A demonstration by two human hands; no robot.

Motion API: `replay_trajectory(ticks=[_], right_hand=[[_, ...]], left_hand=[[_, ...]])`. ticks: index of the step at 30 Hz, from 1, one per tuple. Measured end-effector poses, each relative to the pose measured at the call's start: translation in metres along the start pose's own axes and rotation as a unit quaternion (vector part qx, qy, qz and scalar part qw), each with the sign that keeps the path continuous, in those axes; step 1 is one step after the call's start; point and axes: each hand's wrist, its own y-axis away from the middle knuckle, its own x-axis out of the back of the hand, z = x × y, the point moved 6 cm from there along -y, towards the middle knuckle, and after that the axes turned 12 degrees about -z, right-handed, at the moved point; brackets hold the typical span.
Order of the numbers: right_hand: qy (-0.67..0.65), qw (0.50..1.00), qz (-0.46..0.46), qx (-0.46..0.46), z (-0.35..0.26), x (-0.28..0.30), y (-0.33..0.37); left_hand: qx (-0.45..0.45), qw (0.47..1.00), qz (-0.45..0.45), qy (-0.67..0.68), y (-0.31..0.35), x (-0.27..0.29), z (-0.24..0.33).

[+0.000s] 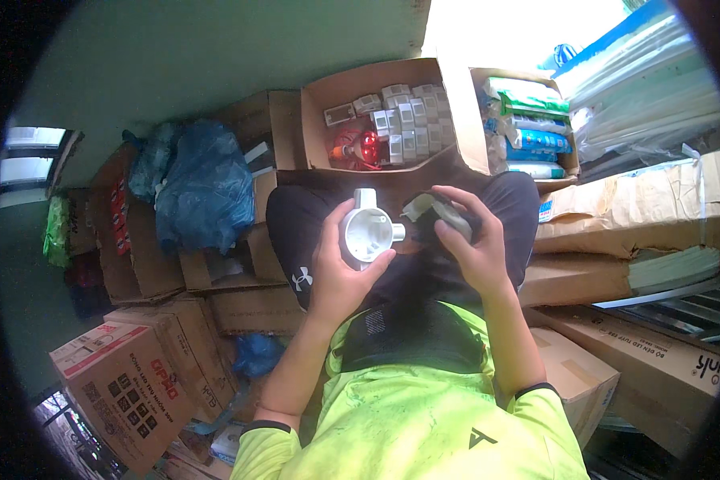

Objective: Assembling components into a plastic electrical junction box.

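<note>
Neon yellow-green shirt, black-trimmed sleeves, angular black mark at 5 o'clock; dark trousers, white logo at 8 o'clock; dark waist area blurry, maybe shirt panel.

The round junction box looks to be smooth, hard white plastic with a faint sheen, while blur hides the material of the dark object near it. The blue bag is thin, crinkled plastic with soft highlights, and the red bulb shines glossy above matt brown cardboard. The yellow-green shirt and black trousers are soft, matt cloth, lightly creased.
</note>
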Motion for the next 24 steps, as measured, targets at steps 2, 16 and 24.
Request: replay_trajectory(ticks=[2, 16, 24], right_hand=[[0.072, 0.997, -0.006, 0.022, -0.004, -0.007, -0.001], [0.585, 0.735, -0.314, 0.138, 0.015, -0.072, 0.001], [0.385, 0.87, -0.268, 0.151, 0.019, -0.049, -0.003]], left_hand=[[0.004, 1.0, -0.003, 0.008, 0.0, -0.001, -0.002], [0.052, 0.991, -0.111, -0.057, 0.002, -0.014, -0.004], [0.067, 0.985, -0.157, -0.026, 0.004, -0.02, -0.005]])
